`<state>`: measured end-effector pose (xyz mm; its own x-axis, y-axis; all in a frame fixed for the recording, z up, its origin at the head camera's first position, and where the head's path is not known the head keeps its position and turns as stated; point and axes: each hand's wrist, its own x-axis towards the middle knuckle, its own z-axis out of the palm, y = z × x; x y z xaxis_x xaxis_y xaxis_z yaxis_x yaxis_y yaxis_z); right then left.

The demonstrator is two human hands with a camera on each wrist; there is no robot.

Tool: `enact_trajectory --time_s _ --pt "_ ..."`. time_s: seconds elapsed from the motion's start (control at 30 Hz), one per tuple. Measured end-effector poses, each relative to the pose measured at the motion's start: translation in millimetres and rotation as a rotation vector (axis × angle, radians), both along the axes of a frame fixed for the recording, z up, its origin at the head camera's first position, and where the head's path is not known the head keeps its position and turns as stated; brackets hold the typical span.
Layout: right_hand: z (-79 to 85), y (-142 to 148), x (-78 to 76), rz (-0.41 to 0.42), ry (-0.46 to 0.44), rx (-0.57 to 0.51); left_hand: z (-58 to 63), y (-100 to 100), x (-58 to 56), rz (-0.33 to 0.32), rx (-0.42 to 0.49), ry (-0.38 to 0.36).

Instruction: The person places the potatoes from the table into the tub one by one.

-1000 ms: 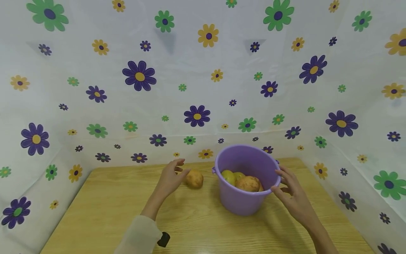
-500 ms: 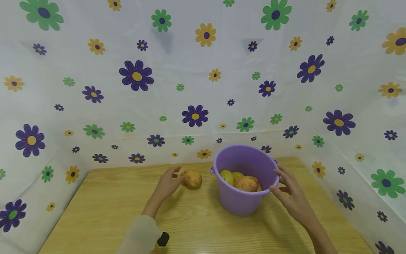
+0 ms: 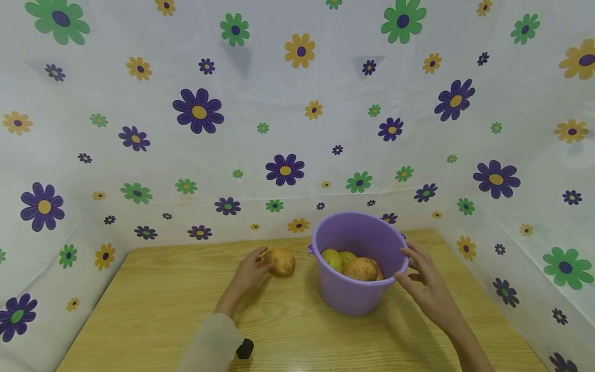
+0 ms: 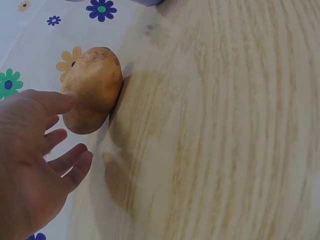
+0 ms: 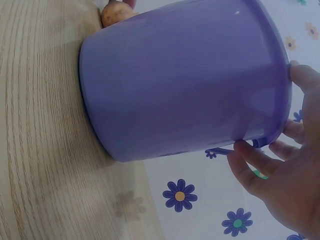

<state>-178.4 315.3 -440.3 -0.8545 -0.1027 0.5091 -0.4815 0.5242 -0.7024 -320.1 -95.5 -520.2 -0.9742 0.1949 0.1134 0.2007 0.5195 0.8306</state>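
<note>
A brown potato lies on the wooden table, left of a purple bucket. My left hand is at the potato's left side with fingers spread and loosely bent. In the left wrist view, the thumb tip overlaps the potato, and the other fingers hang apart from it. My right hand touches the bucket's right rim with relaxed fingers and thumb. The right wrist view has its fingertips along the outside of the bucket. Inside sit another potato and yellow-green round fruits.
The wooden table backs onto a white flower-print sheet that also rises on both sides. By the left sleeve a small black object shows. Small side lugs sit on the bucket's rim.
My left hand has lowered toward the table and come close to the potato, its fingers bending a little. The right hand has stayed at the bucket's rim. The view has shifted slightly.
</note>
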Motion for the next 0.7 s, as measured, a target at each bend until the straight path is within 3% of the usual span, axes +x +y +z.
enact_trajectory --time_s 0.13,0.3,0.7 --pt "0.1 -0.2 0.1 -0.002 0.001 0.003 -4.1 1.0 -1.4 -0.053 0.004 0.058" --pt "0.0 0.8 -0.1 0.004 0.014 0.001 -6.3 4.2 -0.8 -0.094 0.033 0.061" --pt "-0.3 -0.2 0.0 0.0 0.012 0.002 -10.8 3.6 1.8 -0.027 0.0 0.067"
